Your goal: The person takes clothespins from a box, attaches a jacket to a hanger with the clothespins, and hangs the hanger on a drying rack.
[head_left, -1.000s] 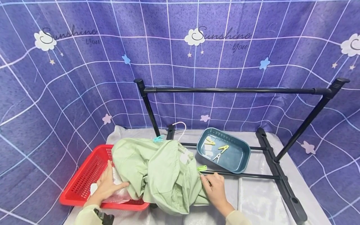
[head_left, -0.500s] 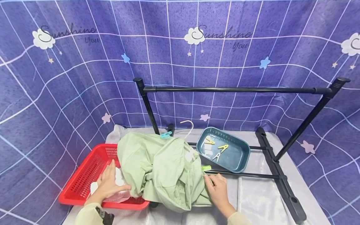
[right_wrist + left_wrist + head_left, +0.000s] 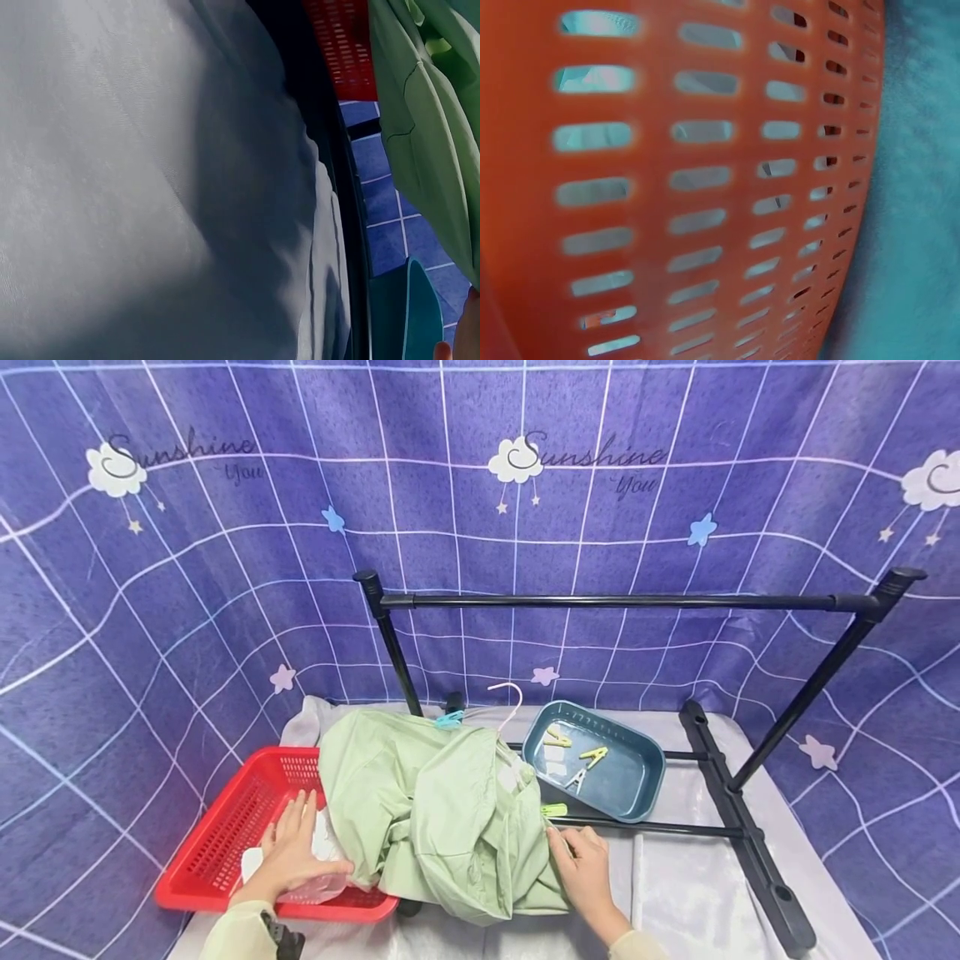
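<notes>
A light green garment [image 3: 450, 818] lies bunched on a hanger whose pale pink hook [image 3: 516, 702] sticks up behind it. A blue clothespin [image 3: 450, 719] sits at the garment's top edge, and a green clothespin [image 3: 554, 810] at its right side. My right hand [image 3: 585, 868] pinches the garment's right edge just below the green clothespin; only its fingertips show in the right wrist view. My left hand [image 3: 288, 856], fingers spread, is over the red basket [image 3: 217, 827], its thumb at the garment's left side. White and clear material [image 3: 322, 847] lies in the basket under that hand.
A black rack stands behind, with its crossbar [image 3: 600, 602] above the garment and a foot [image 3: 750, 835] at right. On its lower bars sits a dark blue bin [image 3: 645, 777] holding yellow clothespins [image 3: 595, 756] and a white clothespin [image 3: 577, 781]. White cloth [image 3: 682, 893] covers the surface.
The garment, its hanger hook and both attached clothespins have shifted to the right. Both hands have moved slightly right too, the right one still pinching the garment's edge.
</notes>
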Available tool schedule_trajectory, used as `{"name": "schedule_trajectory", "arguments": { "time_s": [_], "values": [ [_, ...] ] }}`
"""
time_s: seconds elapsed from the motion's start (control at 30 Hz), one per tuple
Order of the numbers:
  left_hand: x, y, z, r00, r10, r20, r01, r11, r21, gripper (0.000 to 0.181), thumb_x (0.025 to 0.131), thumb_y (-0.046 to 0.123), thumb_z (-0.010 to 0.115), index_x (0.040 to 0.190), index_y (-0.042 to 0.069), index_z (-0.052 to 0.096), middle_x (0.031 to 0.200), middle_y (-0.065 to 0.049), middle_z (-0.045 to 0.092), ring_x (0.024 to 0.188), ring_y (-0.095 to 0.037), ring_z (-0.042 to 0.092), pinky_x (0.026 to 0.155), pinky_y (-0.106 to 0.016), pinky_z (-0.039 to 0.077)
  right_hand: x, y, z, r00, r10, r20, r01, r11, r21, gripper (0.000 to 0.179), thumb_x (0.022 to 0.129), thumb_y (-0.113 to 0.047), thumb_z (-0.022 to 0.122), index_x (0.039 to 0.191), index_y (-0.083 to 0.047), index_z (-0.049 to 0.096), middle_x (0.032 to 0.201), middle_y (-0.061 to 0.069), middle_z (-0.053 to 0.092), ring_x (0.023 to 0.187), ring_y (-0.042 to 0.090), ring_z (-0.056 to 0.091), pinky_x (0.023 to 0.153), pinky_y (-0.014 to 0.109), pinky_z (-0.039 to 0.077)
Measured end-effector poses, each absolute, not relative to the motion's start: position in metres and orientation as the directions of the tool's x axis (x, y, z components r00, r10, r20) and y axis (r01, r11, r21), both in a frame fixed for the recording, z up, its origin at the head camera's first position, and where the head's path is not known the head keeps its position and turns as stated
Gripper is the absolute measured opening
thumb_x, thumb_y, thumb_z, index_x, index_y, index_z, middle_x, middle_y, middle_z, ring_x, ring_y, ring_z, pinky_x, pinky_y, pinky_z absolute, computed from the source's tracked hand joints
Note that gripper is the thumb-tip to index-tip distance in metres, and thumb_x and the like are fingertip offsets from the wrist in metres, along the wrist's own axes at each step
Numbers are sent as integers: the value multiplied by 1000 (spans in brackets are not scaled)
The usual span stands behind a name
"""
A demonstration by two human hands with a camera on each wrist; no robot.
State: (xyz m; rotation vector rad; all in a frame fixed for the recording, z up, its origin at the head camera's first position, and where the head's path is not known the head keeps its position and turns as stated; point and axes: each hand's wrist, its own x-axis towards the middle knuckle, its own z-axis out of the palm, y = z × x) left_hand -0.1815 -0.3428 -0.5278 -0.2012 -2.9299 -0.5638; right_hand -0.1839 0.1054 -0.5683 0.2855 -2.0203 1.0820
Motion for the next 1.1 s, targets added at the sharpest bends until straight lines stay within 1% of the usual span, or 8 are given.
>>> {"name": "schedule_trajectory", "arguments": {
  "time_s": [0.17,0.27,0.33,0.47,0.57,0.73,0.93,1.1],
  "values": [
    [-182,-345,-534,-973,123,197,181,935,306,147,49,70,83,155,-5,12,158,-27,17,145,-48,6,103,-75,7,-183,107,-569,-644,167,746,-523,616,-589,30,78,-2,75,62,-19,57,56,-18,35,59,4,32,68,28,27],
    [-183,-346,-538,-967,142,210,197,941,274,145,46,69,83,152,-6,20,159,-24,19,147,-45,5,103,-77,5,-184,108,-569,-624,157,765,-542,618,-569,30,78,-1,75,62,-19,57,54,-18,38,59,4,33,69,29,28],
    [-184,-347,-541,-970,146,195,194,948,253,145,44,68,83,151,-6,22,160,-22,19,147,-45,6,102,-78,4,-184,108,-569,-617,149,773,-551,619,-559,30,78,-1,75,62,-19,57,54,-17,40,60,4,34,69,31,29],
    [-187,-347,-544,-981,132,139,164,956,242,146,40,67,84,150,-8,23,157,-26,21,146,-48,8,103,-77,2,-185,109,-567,-616,137,775,-554,625,-550,30,80,-2,74,63,-20,57,57,-16,46,62,5,36,71,33,29],
    [-189,-345,-544,-987,123,100,144,960,239,151,37,72,83,149,-10,24,155,-30,22,145,-50,10,103,-77,0,-186,110,-566,-616,130,777,-550,636,-542,30,80,-4,74,62,-20,55,59,-16,45,62,6,36,71,32,28],
    [-188,-340,-543,-993,116,11,115,969,220,163,30,81,79,148,-14,21,154,-35,19,143,-53,9,103,-76,-7,-187,111,-566,-618,130,775,-537,650,-537,31,80,-6,74,61,-20,54,60,-16,39,62,5,34,71,31,28],
    [-187,-334,-539,-992,116,-53,104,976,192,163,27,76,82,148,-16,22,154,-36,20,143,-53,12,104,-76,-2,-188,110,-567,-621,136,772,-529,655,-540,32,80,-5,74,61,-20,53,60,-16,40,62,6,34,71,32,28],
    [-191,-337,-544,-991,123,-62,110,979,173,161,28,73,84,147,-16,22,153,-36,22,143,-54,12,105,-75,0,-188,110,-567,-636,144,758,-516,651,-556,33,80,-6,75,61,-21,53,61,-17,40,62,5,34,71,32,28]
  ]
}}
